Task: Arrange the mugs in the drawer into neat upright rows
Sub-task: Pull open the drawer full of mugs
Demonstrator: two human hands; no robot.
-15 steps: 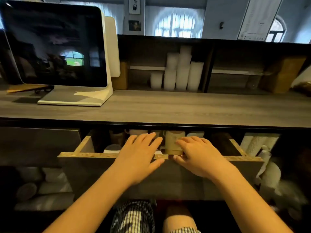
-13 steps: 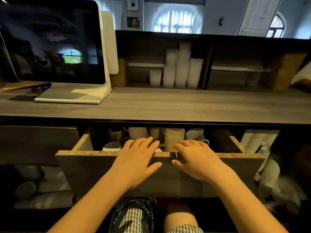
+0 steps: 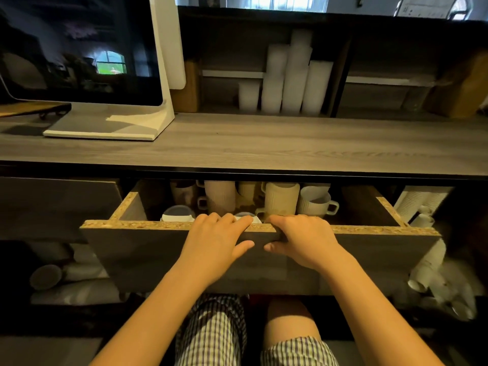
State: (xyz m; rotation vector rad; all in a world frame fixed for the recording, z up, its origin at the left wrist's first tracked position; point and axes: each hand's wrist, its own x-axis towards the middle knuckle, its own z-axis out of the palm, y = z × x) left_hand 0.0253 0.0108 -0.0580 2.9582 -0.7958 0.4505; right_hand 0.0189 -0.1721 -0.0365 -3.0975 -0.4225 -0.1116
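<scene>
Both your hands are clamped on the drawer front (image 3: 126, 254) at its top edge, side by side near the middle. L hand (image 3: 216, 241): fingers curled over the chipboard edge into the drawer, thumb pressed on the outer face, so it's closed on the panel. R hand (image 3: 303, 241): same grip, fingers hooked over the edge, thumb on the front. Thumb tips near each other, not touching.

Drawer is part-way out from under the countertop (image 3: 264, 143). Just past your fingers, at 12 o'clock, the mugs sit packed w/ no clear rows: a tall ribbed cream mug (image 3: 281, 200) upright, handle to its 9 o'clock; at its 3 o'clock two white mugs (image 3: 315, 200) nested, top one tilted. At 11 o'clock a tan mug (image 3: 219, 198) and a darker one (image 3: 183, 192) further back, half hidden under the counter. Nearest the front, at the L hand's 10 o'clock, a white mug w/ dark inside (image 3: 177, 214); another pale rim shows btwn your hands, mostly hidden.

On the counter at 10 o'clock, a monitor on a white stand (image 3: 111, 125). At 12 o'clock, stacks of white cups (image 3: 290, 80) on the back shelf. More paper cups (image 3: 425, 204) in the open bay at 3 o'clock.
</scene>
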